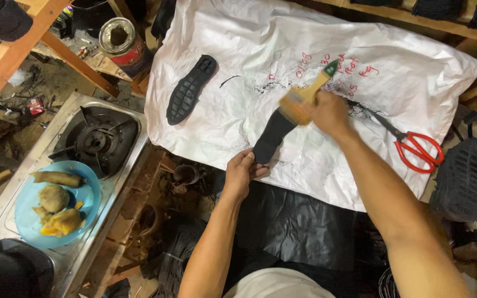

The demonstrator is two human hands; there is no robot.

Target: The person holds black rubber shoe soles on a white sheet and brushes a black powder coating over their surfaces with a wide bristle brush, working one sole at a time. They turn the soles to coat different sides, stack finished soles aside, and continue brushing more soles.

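Wooden beams [56, 49] cross the upper left; a steel gas stove [97, 140] sits left; a wooden shelf [415, 19] runs along the top right.

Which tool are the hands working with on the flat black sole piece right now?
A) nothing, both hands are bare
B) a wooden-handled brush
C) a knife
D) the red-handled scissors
B: the right hand grips a wooden-handled brush over the black sole piece, which the left hand steadies; the red-handled scissors lie apart on the white sheet.
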